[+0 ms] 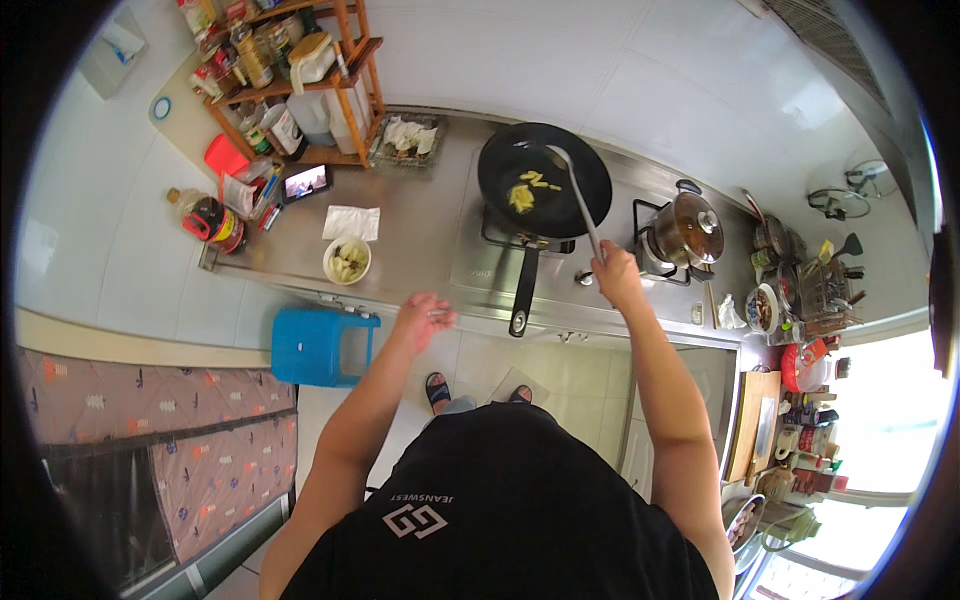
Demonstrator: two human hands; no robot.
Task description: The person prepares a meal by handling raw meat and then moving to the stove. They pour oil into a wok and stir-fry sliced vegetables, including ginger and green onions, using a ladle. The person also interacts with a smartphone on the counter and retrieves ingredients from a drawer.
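My right hand [618,273] grips the handle of a metal spatula [582,196], whose head rests inside a black frying pan [501,161]. Pale yellow pieces of food [521,198] lie in the pan, which sits on the left burner with its black handle pointing towards me. My left hand [427,321] is raised near the counter's front edge, fingers partly curled; whether it holds anything small is unclear. Left of it on the counter stands a white bowl [347,260] with pale slices and dark bits in it, beside a white paper napkin [351,223].
A lidded steel pot [688,229] stands on the right burner. At the left are a wooden shelf [366,56] of bottles, a phone [306,183] and a large dark bottle [213,223]. A blue plastic stool [304,347] is below the counter; a cutting board [742,420] lies right.
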